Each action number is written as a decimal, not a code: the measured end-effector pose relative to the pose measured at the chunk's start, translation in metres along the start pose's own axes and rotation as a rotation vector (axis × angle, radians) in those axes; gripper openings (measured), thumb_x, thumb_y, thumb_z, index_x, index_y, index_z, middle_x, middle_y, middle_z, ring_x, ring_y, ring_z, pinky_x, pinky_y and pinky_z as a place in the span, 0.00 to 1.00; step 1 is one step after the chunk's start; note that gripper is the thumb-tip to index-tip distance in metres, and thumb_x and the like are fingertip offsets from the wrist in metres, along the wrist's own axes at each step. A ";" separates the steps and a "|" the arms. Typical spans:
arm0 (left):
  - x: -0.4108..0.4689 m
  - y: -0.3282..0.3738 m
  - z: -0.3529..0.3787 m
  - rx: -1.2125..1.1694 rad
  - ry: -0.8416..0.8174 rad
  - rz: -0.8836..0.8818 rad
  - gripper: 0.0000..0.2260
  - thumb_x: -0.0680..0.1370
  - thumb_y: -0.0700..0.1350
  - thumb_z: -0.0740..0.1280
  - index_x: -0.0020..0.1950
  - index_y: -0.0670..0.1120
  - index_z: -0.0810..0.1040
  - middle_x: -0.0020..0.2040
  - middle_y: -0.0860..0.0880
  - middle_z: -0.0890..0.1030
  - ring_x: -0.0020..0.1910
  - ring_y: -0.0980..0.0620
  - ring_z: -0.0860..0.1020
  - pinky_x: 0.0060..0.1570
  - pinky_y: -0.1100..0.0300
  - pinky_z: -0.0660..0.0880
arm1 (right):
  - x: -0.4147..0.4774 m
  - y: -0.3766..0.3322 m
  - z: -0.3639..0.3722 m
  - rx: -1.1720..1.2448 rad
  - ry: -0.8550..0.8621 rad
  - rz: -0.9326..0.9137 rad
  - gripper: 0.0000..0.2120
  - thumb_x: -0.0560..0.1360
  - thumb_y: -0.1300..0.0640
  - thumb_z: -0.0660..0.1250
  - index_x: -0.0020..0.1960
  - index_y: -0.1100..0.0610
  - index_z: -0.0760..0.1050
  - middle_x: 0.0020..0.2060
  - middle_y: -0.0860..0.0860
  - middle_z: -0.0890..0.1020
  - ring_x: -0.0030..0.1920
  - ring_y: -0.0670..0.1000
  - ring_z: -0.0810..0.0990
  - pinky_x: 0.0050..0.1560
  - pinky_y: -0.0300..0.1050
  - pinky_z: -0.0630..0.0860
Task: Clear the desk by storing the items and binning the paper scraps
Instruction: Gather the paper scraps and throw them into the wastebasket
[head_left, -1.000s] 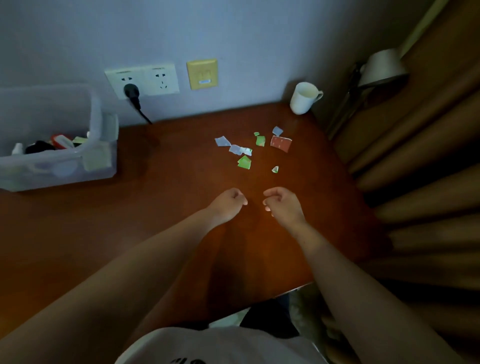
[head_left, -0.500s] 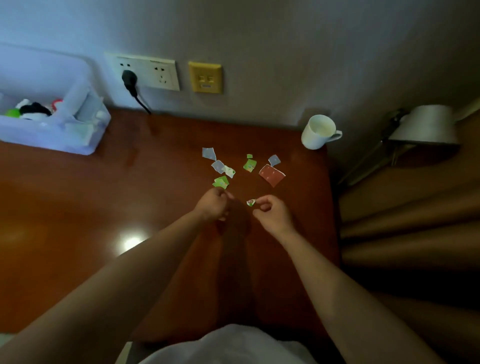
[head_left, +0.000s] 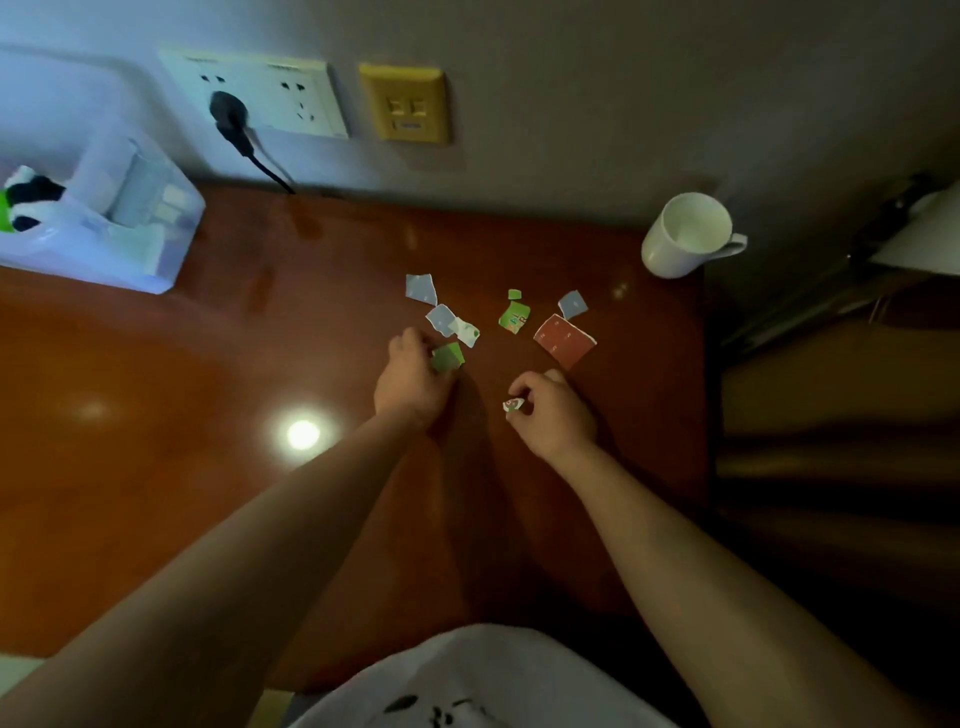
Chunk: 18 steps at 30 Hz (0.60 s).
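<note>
- The bench (head_left: 156, 426) is glossy reddish-brown wood. A smooth white ceramic mug (head_left: 685, 235) stands at its 2 o'clock corner and a clear plastic box (head_left: 119, 234) at 10 o'clock.
- We see torn, ragged-edged paper scraps (head_left: 441, 317) lying flat near the bench's middle, at 12 o'clock of both hands. They are grey-blue and green, with one larger red scrap (head_left: 565, 340) at 1 o'clock of the right hand.
- The left grip (head_left: 413, 379) grasps a creased green scrap (head_left: 448, 356), its fingers curled round the scrap's 9 o'clock edge.
- The right grip (head_left: 558, 410) is clenched on a tiny white-and-green scrap (head_left: 511, 406). It is pinched at the fingertips, at 4 o'clock of the green scrap.
- Half a second ago the left grip sat just short of the green scrap; now it has closed on it. The right grip keeps its pinch on the tiny piece.
</note>
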<state>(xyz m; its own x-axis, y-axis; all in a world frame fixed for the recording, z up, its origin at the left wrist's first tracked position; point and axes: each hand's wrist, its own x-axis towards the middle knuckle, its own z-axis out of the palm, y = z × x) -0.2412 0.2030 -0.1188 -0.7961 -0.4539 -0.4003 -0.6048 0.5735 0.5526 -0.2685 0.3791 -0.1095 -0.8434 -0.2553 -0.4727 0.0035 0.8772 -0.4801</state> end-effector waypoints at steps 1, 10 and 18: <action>0.002 0.001 0.001 0.018 0.010 0.017 0.17 0.75 0.51 0.68 0.60 0.47 0.69 0.61 0.46 0.70 0.50 0.42 0.79 0.47 0.45 0.78 | 0.002 -0.001 0.000 -0.010 0.003 -0.003 0.08 0.75 0.56 0.70 0.54 0.49 0.76 0.57 0.49 0.73 0.48 0.51 0.78 0.35 0.37 0.66; 0.006 0.001 0.000 0.185 -0.057 -0.005 0.17 0.77 0.54 0.66 0.57 0.42 0.70 0.59 0.43 0.68 0.48 0.38 0.77 0.41 0.49 0.73 | 0.009 -0.001 0.003 0.022 0.013 -0.006 0.10 0.74 0.56 0.72 0.38 0.50 0.72 0.46 0.48 0.76 0.40 0.49 0.77 0.37 0.41 0.70; 0.014 0.002 -0.008 -0.461 -0.165 -0.123 0.06 0.79 0.41 0.61 0.42 0.48 0.70 0.37 0.49 0.77 0.35 0.50 0.76 0.32 0.59 0.70 | 0.017 -0.030 -0.013 1.074 -0.111 0.317 0.10 0.74 0.71 0.64 0.41 0.57 0.71 0.39 0.56 0.80 0.38 0.50 0.81 0.41 0.44 0.80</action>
<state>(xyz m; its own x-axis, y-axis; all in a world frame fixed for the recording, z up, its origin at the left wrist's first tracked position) -0.2529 0.1921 -0.1171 -0.7347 -0.3640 -0.5725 -0.6518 0.1445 0.7445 -0.2899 0.3531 -0.0939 -0.6697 -0.1651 -0.7241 0.7156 0.1175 -0.6886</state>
